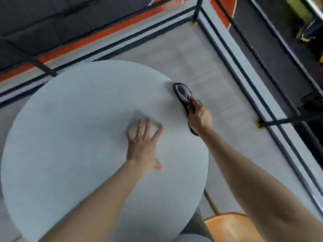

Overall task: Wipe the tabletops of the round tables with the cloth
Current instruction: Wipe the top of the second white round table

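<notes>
On the round table, left hand lies flat, fingers spread, holding nothing. I read it as bracing, tho the fingertips are blurred. At the rt rim, right hand grips the cloth against the edge.

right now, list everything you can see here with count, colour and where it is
round table: 1, pale grey, centre and left
cloth: 1, grey with black edging, at the table's right edge
chair: 1, orange seat, bottom right, partly out of view
floor: grey, with black stripes and an orange band
metal bars: several, black, along the floor's edges
left hand: fingers spread, resting on the tabletop
right hand: gripping the cloth
</notes>
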`<action>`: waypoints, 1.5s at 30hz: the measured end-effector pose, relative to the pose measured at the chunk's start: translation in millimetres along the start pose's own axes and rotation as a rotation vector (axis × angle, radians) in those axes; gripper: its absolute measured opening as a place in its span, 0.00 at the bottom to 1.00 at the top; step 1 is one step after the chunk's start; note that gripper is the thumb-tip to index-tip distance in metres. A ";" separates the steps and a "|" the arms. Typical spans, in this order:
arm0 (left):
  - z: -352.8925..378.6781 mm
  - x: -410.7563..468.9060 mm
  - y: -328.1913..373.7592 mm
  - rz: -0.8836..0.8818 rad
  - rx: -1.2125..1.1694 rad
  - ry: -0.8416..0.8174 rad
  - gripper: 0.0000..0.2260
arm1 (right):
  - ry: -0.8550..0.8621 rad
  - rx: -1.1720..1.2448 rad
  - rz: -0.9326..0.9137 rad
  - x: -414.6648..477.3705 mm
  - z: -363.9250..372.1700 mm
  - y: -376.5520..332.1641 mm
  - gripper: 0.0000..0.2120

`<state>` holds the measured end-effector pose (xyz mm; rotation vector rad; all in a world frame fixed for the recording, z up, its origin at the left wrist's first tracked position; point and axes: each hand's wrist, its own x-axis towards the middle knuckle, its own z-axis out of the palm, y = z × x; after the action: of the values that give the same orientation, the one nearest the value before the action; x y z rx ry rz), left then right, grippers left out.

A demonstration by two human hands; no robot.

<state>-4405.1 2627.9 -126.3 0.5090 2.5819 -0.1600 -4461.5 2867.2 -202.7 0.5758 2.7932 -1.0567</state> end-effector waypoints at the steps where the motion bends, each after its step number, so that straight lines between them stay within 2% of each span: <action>1: -0.7 -0.6 1.4 -0.007 0.005 -0.004 0.71 | -0.045 -0.012 -0.039 15.6 2.3 -5.6 0.20; 4: -8.4 -1.2 2.1 -0.015 0.004 -0.031 0.67 | -0.154 -0.060 -0.133 57.2 9.1 -26.1 0.21; 7: -20.9 5.6 -11.3 -0.046 -0.159 0.005 0.54 | -0.242 -0.120 -0.199 83.9 20.2 -49.5 0.22; 9: -30.0 14.5 -31.3 -0.158 -0.285 0.074 0.46 | -0.259 -0.144 -0.237 96.2 25.9 -66.1 0.22; 10: -30.7 18.0 -42.3 -0.269 -0.321 0.113 0.45 | -0.266 -0.154 -0.260 101.1 29.7 -72.8 0.22; 12: -23.9 22.5 -61.5 -0.518 -0.353 0.116 0.51 | -0.285 -0.204 -0.299 108.3 37.9 -82.5 0.23; 14: -17.4 27.2 -72.5 -0.627 -0.375 0.042 0.57 | -0.300 -0.253 -0.334 118.0 43.5 -91.3 0.23; 20: -11.3 35.8 -72.2 -0.617 -0.317 0.078 0.58 | -0.303 -0.355 -0.434 149.3 65.0 -119.6 0.24; 26: -8.2 39.0 -72.5 -0.619 -0.341 0.079 0.59 | -0.359 -0.411 -0.605 180.2 108.6 -186.4 0.21; 30: -8.7 42.9 -75.7 -0.643 -0.368 0.034 0.59 | -0.434 -0.452 -0.785 189.3 151.1 -248.6 0.19; 37: -11.1 35.8 -72.6 -0.686 -0.441 0.023 0.60 | -0.586 -0.464 -1.120 177.1 203.8 -308.3 0.24; 41: -16.4 29.1 -64.0 -0.755 -0.484 0.070 0.58 | -0.619 -0.537 -1.478 150.7 226.6 -321.6 0.26; 43: -12.5 18.0 -51.7 -0.895 -0.556 0.147 0.51 | -0.641 -0.554 -1.608 127.4 234.9 -316.4 0.27; 45: -5.5 2.0 -32.8 -1.120 -0.647 0.325 0.35 | -0.675 -0.533 -1.751 97.3 233.5 -300.4 0.26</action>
<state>-4421.8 2599.4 -121.9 -1.2324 2.6862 0.4089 -4675.1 2537.9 -215.0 -2.0585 2.1554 -0.2349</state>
